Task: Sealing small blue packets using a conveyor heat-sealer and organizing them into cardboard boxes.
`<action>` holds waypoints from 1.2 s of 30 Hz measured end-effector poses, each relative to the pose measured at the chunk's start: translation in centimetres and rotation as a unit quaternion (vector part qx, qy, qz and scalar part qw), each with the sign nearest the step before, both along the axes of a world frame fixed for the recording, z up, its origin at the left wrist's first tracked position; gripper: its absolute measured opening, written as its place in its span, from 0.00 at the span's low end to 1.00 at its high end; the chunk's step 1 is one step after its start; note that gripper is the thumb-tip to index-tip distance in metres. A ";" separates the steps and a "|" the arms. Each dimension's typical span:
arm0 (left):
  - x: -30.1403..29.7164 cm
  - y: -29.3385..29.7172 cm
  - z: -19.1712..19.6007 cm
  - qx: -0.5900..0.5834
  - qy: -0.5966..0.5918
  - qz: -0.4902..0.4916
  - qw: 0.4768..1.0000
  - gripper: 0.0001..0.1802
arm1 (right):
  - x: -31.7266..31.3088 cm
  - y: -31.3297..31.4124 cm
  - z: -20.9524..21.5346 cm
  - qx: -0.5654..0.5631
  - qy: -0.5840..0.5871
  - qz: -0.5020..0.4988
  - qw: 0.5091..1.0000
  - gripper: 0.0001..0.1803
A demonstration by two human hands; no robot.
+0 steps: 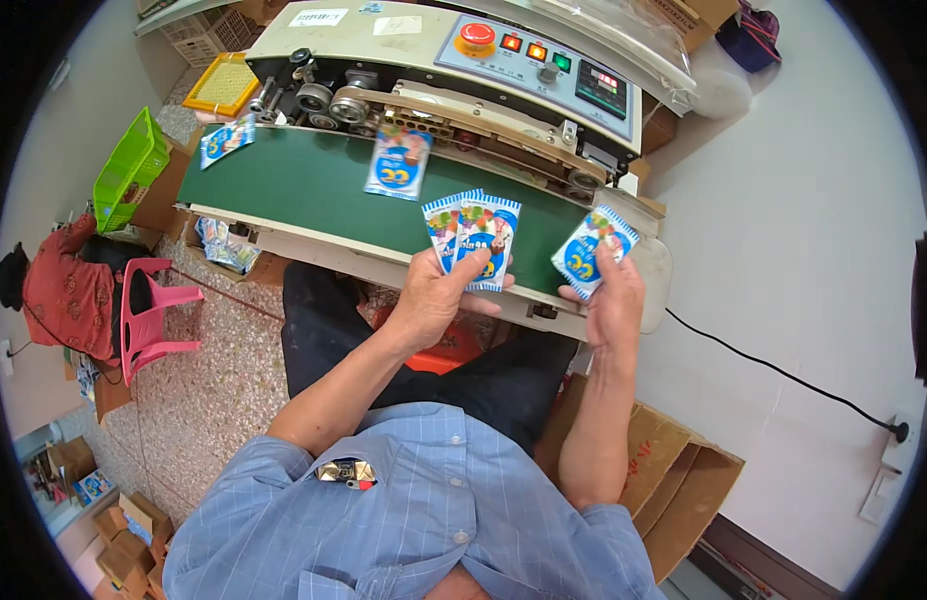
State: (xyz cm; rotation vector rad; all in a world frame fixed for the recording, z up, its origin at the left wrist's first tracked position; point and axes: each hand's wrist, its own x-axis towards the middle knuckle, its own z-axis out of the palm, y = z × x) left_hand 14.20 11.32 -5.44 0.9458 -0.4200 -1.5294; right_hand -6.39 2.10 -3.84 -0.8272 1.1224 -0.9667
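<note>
My left fingers (pixel 481 304) closed on fanned blue-and-white sachets (pixel 499 222), held over front edge of green conveyor belt (pixel 303 185). My right fingers (pixel 605 262) pinching single sachet (pixel 581 254) near belt's right end. Mid-belt sachet (pixel 396 165) flat, slightly blurred, beside cream sealing machine (pixel 403 55); end sachet (pixel 228 140) far left. Speckled floor (pixel 218 430) below. Pale wall (pixel 783 210) and open cardboard carton (pixel 673 468) to right. Pink plastic chair (pixel 169 294), person in red top (pixel 75 290) off left.

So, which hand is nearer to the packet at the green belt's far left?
Left. The left hand is right of the packet and lower in view; the right hand is much farther right.
</note>
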 end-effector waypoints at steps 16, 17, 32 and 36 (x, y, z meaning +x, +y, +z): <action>-0.4 -0.7 0.0 0.019 -0.018 0.024 0.999 0.16 | 3.3 -1.5 -0.2 -0.059 0.118 -0.030 0.991 0.17; -0.5 -0.7 0.1 0.022 -0.020 0.016 0.999 0.16 | 3.4 -0.3 0.2 -0.078 0.124 -0.006 0.989 0.18; -0.3 -0.3 -0.3 0.046 -0.017 -0.132 0.990 0.21 | -1.3 -3.0 0.3 -0.014 0.069 -0.008 0.997 0.15; 0.0 -0.5 -0.2 0.040 -0.036 -0.168 0.984 0.19 | 0.1 -4.3 0.2 0.016 0.106 0.038 0.994 0.14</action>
